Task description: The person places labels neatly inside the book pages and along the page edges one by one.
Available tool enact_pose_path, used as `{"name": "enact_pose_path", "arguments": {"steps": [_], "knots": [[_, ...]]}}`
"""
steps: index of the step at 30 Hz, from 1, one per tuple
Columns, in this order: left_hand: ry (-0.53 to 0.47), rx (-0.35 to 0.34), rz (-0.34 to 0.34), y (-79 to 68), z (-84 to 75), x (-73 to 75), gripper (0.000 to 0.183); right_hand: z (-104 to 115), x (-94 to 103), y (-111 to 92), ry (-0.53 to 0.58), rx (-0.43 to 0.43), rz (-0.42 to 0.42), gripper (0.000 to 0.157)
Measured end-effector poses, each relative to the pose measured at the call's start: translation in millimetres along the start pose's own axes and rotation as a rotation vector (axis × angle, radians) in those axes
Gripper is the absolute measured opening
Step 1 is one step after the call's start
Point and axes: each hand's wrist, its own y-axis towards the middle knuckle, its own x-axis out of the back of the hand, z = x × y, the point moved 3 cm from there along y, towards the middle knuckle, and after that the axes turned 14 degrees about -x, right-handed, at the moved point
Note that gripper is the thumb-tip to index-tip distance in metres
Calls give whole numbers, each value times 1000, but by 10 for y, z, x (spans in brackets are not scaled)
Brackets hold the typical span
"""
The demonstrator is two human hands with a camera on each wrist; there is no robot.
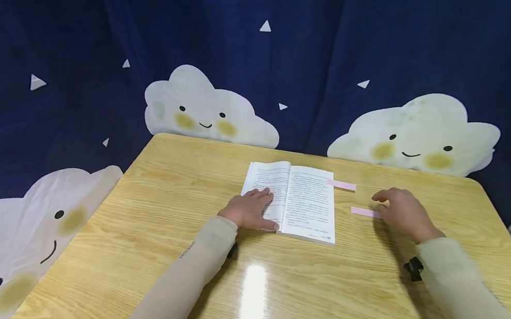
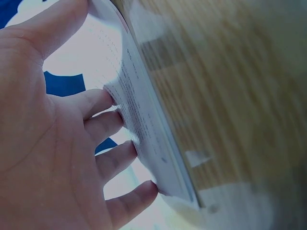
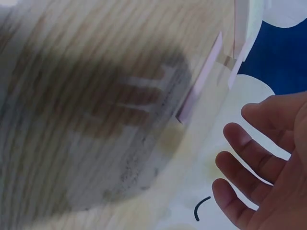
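Note:
An open book [image 1: 308,206] with printed pages lies on the wooden table. My left hand [image 1: 250,210] rests on its left page, fingers spread, and the left wrist view shows the fingertips on the paper [image 2: 139,105]. From the right page's upper edge sticks out a pink paper strip [image 1: 343,185]. A second pink strip [image 1: 364,212] lies on the table right of the book, its right end hidden by my right hand [image 1: 401,214]. In the right wrist view that hand's fingers are loosely bent, holding nothing, apart from the loose strip [image 3: 201,79].
The wooden tabletop [image 1: 177,187] extends around the book on all sides. Behind it hangs a dark blue curtain [image 1: 314,41] with white clouds and small triangles. A bright light reflection [image 1: 252,304] shows near the front. A black wrist device [image 1: 414,268] sits under the right sleeve.

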Motion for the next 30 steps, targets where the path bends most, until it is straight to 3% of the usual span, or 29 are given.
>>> {"name": "enact_pose_path", "arguments": {"steps": [13, 21, 30], "knots": [[-5, -2, 5, -4, 11, -22, 93, 28, -208, 70, -36, 60, -37, 18], [-1, -7, 13, 0, 7, -25, 93, -3, -284, 137, -57, -9, 23, 16], [14, -11, 2, -3, 0, 5, 93, 27, -283, 151, -65, -50, 37, 10]]}}
